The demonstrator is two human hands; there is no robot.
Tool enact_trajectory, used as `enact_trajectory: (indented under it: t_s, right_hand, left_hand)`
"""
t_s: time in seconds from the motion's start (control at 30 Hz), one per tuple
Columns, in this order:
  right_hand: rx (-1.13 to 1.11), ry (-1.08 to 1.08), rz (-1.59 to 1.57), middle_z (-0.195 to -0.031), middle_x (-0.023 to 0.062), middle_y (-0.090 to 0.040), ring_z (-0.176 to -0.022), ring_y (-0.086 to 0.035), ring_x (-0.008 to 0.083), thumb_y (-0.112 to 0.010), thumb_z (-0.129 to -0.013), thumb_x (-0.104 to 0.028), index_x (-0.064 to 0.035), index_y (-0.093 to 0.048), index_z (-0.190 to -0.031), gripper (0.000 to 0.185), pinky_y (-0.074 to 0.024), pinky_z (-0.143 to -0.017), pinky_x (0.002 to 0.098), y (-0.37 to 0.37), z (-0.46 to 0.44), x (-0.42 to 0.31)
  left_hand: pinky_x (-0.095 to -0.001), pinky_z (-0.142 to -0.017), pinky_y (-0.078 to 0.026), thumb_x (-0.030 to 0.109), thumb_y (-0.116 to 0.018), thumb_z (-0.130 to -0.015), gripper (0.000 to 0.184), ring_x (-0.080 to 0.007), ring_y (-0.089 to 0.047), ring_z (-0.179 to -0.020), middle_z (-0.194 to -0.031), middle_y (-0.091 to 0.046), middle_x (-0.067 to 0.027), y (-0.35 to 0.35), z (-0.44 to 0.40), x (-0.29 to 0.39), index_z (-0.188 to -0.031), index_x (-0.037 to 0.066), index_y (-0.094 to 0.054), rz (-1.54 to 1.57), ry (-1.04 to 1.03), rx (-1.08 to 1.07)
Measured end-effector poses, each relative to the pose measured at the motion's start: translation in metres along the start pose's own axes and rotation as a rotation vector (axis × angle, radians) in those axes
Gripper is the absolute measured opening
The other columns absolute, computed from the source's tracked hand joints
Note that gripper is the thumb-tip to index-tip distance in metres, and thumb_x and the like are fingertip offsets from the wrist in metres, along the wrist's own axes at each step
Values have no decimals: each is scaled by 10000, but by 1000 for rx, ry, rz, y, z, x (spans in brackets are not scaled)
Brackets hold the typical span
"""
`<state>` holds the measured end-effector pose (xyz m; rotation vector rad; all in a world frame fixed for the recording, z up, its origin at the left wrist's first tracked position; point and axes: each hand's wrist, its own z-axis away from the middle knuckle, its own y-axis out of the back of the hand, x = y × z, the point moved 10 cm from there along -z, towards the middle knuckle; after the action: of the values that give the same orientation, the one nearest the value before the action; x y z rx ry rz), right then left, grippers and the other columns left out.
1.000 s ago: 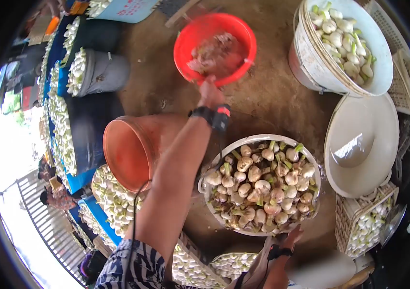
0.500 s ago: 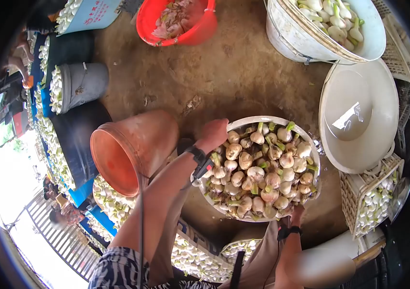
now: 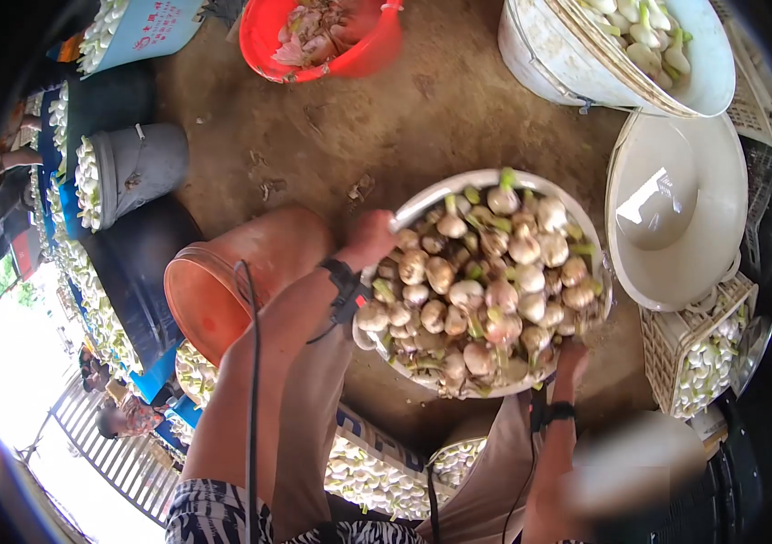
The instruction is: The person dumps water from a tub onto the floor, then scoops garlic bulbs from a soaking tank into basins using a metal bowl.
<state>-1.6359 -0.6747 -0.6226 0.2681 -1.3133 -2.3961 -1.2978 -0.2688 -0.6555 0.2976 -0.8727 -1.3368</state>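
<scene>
A wide pale basin (image 3: 486, 179) heaped with garlic bulbs (image 3: 468, 292) is in front of me, between my hands. Many bulbs are brownish and still carry short green stem stubs. My left hand (image 3: 371, 239) is closed on the rim at the basin's upper left. At the lower right edge, my right hand (image 3: 571, 363) grips the rim, its fingers partly hidden behind the basin. An orange-red bucket (image 3: 264, 249) lies on its side just left of the basin, close to my left forearm.
An oval off-white tub (image 3: 721, 181) stands at right, above a wicker basket (image 3: 662, 358) of garlic. A white bucket (image 3: 540, 63) of bulbs and a red basin (image 3: 377, 50) with peelings stand at the back. Garlic-filled containers, including a grey bucket (image 3: 146, 168), line the left.
The basin has shifted slightly up and left and tilted, with both my hands on its rim. The bulbs inside have moved about.
</scene>
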Motion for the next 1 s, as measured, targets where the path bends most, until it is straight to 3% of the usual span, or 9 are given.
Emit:
enact_trajectory:
  t_s: [0.1, 0.17, 0.27, 0.33, 0.43, 0.53, 0.67, 0.73, 1.0]
  right_hand:
    - [62, 194, 197, -715, 156, -633, -638, -613, 304, -587, -748, -306, -10, -637, -718, 302, -464, -552, 398, -4, -29, -50]
    - [33, 319, 58, -665, 129, -623, -612, -606, 284, -581, -740, -293, -24, -629, -684, 279, -468, -547, 386, 6, -32, -100]
    - [113, 490, 120, -620, 156, -602, -592, -590, 314, -597, -725, -312, -10, -619, -646, 313, -462, -562, 418, -10, -57, -138]
    - [71, 303, -315, -621, 203, -584, -587, -569, 357, -608, -724, -336, 12, -602, -616, 365, -448, -567, 436, 26, -47, -171]
    - [-81, 242, -306, -611, 205, -583, -554, -561, 337, -609, -747, -368, 30, -594, -668, 406, -444, -560, 408, 40, -55, -195]
    - [-5, 7, -965, -626, 144, -598, -551, -581, 264, -597, -794, -365, 39, -585, -778, 404, -456, -535, 354, 26, -73, -117]
    - [105, -575, -1597, -686, 131, -561, -567, -565, 201, -554, -859, -338, 34, -525, -921, 379, -493, -542, 327, 36, -64, -32]
    - [45, -573, -1645, -682, 128, -557, -576, -563, 198, -570, -846, -331, 36, -523, -898, 373, -499, -560, 336, 30, -100, -12]
    - [134, -693, -1637, -569, 88, -480, -385, -422, 168, -635, -748, -210, -17, -463, -687, 266, -387, -376, 298, 23, -126, -2]
  left_hand:
    - [-431, -684, -476, 162, -613, -617, 194, -361, -590, -751, -757, -601, -197, 42, 1, -21, -770, 45, -625, -33, -132, 326]
    - [-428, -647, -469, 192, -623, -607, 234, -366, -583, -714, -736, -591, -209, 58, -18, -44, -776, 31, -626, -2, 98, 120]
    - [-353, -582, -461, 266, -683, -608, 259, -185, -581, -596, -626, -604, -92, 80, -54, -87, -761, 59, -655, 158, 84, 157]
    - [-317, -626, -487, 246, -689, -624, 286, -158, -628, -684, -708, -656, -105, 106, -67, -89, -841, 60, -681, 163, 119, 218]
    - [-367, -717, -480, 218, -688, -625, 331, -304, -628, -818, -820, -641, -165, 138, -80, -81, -888, 29, -623, -120, 68, 236]
    - [-315, -607, -476, 101, -678, -661, 284, -204, -584, -626, -718, -593, -84, 151, -84, -112, -923, 36, -589, -200, 103, 292]
    - [-304, -637, -473, 77, -633, -688, 264, -209, -581, -671, -771, -575, -95, 208, -6, 13, -941, 36, -566, -425, -208, 693]
    - [-332, -682, -470, 35, -559, -693, 234, -272, -577, -729, -836, -571, -132, 215, 19, 61, -926, 16, -563, 27, -381, 768]
    - [-287, -638, -465, -24, -539, -743, 130, -187, -577, -706, -817, -590, -104, 148, 71, 276, -859, 22, -574, 276, -486, 475]
